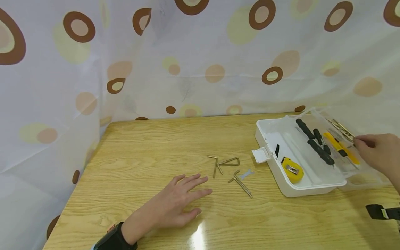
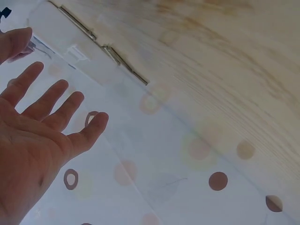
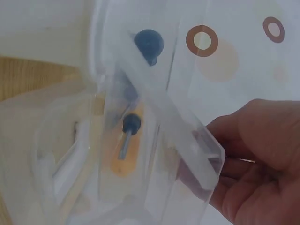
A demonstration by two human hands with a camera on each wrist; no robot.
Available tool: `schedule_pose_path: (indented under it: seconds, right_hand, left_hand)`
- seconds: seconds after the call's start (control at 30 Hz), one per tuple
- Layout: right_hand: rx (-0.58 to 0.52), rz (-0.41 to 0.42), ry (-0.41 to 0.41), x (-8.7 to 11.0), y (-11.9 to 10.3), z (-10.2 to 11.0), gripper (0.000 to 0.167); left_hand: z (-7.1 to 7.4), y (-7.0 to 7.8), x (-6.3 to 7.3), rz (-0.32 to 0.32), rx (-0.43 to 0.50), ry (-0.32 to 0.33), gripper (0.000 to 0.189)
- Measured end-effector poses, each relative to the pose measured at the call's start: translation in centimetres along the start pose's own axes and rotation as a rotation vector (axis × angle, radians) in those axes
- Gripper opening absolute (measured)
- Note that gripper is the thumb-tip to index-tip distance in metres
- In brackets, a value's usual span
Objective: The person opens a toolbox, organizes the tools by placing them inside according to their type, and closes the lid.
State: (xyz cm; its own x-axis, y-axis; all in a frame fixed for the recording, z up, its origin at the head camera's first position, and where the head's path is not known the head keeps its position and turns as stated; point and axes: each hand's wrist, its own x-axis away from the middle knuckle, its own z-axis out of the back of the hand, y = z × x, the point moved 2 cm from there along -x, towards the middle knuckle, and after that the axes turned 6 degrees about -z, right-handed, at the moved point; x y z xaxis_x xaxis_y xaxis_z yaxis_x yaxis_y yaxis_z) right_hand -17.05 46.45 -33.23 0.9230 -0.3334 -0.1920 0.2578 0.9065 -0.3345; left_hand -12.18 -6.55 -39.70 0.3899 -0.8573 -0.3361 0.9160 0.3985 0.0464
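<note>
Hex keys point(image 1: 243, 185) are brassy gold, the box point(image 1: 300, 192) white, the cloth point(image 1: 200, 45) brown-ringed.

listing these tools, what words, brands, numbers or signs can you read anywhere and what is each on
No words, labels, brands, numbers or signs can be read.
Yellow rounded tape measure in the white plastic toolbox: any marking too small to read.
Slim yellow-and-black cutter: any print too small to read.
Brass-coloured L-shaped metal keys: any stamping too small to read.
Black wrist-worn device: a small reddish mark, too blurred.
</note>
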Motion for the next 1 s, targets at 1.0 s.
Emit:
schedule_pose_path:
  seconds: [1.0]
  right_hand:
    - [-0.07, 0.888, -0.03, 13.0, -17.1, -9.0, 0.014]
  left_hand:
    - [0.7, -0.2, 0.6, 0.03, 0.001, 0.0, 0.05]
